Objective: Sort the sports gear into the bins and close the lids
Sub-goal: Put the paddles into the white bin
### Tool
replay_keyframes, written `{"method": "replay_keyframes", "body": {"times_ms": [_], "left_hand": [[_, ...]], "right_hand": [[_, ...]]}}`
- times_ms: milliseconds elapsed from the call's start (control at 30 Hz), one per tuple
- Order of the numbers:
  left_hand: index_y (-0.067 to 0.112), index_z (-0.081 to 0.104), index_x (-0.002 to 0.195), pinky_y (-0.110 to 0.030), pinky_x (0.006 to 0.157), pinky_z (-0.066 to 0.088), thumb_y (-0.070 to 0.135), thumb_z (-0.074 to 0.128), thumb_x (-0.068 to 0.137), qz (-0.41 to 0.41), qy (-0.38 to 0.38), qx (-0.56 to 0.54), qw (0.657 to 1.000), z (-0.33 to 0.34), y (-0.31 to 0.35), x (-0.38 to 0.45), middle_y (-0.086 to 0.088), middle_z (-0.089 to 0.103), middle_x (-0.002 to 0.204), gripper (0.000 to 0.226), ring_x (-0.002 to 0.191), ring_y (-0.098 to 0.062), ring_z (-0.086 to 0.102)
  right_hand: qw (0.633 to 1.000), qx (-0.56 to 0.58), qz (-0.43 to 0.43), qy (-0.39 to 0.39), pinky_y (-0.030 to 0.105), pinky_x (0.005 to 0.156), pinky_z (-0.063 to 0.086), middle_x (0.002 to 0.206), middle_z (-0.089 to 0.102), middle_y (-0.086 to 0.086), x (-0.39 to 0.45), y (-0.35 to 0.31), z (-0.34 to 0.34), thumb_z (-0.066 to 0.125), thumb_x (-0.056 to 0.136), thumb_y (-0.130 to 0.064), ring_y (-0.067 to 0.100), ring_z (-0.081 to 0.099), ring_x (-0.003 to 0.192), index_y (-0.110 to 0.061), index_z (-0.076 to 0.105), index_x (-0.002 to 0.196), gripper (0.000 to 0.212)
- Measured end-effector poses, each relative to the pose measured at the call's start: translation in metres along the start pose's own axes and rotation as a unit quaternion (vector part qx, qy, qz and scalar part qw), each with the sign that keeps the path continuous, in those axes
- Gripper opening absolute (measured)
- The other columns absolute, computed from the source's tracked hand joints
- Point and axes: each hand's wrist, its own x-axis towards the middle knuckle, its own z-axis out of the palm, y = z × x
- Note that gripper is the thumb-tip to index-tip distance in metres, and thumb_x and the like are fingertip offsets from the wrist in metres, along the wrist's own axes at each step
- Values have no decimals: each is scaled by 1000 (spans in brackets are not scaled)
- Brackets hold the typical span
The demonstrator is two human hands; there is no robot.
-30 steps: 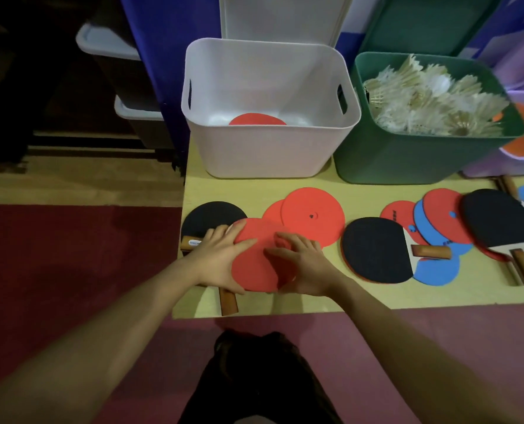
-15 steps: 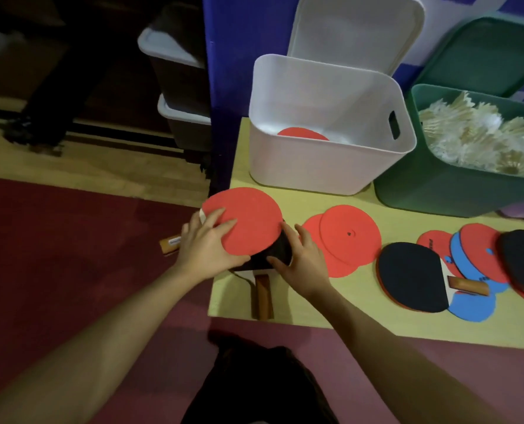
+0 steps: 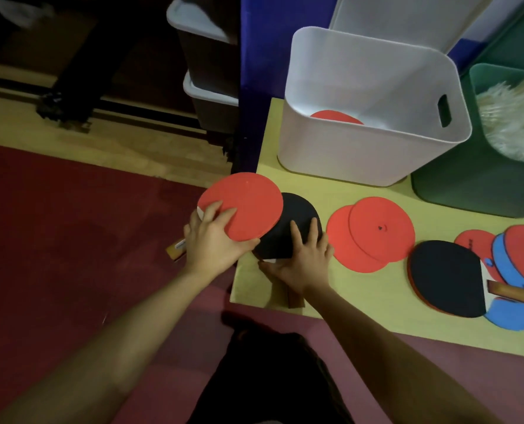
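My left hand (image 3: 211, 240) grips a red-faced paddle (image 3: 243, 205) at the table's left corner, lifted and overhanging the edge; its wooden handle (image 3: 176, 248) pokes out left of my wrist. My right hand (image 3: 305, 255) holds a black-faced paddle (image 3: 295, 221) lying partly under the red one, its handle (image 3: 294, 299) pointing to the table's front edge. Behind them stands the white bin (image 3: 373, 117), open, with a red disc (image 3: 335, 117) at its bottom. The green bin (image 3: 480, 185) at right holds shuttlecocks (image 3: 514, 120).
Two overlapping red discs (image 3: 373, 234) lie right of my hands. Further right are another black paddle (image 3: 447, 276) and red and blue discs (image 3: 517, 264). The white lid (image 3: 407, 19) leans behind the white bin. Stacked grey boxes (image 3: 205, 81) stand on the floor at left.
Both hands moved from pressing on a red paddle on the table to lifting it left off the corner, uncovering the black paddle under it. My view swung left.
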Motion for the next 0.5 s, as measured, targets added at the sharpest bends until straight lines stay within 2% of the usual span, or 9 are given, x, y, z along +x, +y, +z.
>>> {"method": "replay_keyframes", "body": {"times_ms": [133, 300, 500], "left_hand": [[25, 57, 126, -49, 100, 29, 65, 72, 60, 25, 12, -17, 999, 4, 13, 7, 2, 41, 141, 79, 129, -32, 33], [25, 57, 126, -49, 100, 29, 62, 74, 61, 87, 8, -29, 996, 7, 44, 11, 1, 42, 142, 77, 129, -32, 32], [25, 59, 123, -52, 100, 30, 73, 54, 57, 178, 24, -53, 982, 0, 86, 15, 1, 44, 141, 82, 131, -34, 31]], "right_hand": [[998, -28, -24, 46, 54, 104, 22, 156, 12, 15, -3, 35, -18, 50, 60, -84, 45, 20, 133, -31, 26, 146, 104], [994, -51, -11, 91, 58, 90, 38, 146, 35, 19, -13, 80, -42, 73, 60, -61, 53, 36, 122, -24, 44, 138, 91], [985, -30, 6, 170, 57, 95, 34, 148, 33, 14, -27, 93, -84, 51, 60, -83, 49, 31, 129, -26, 44, 138, 97]]}}
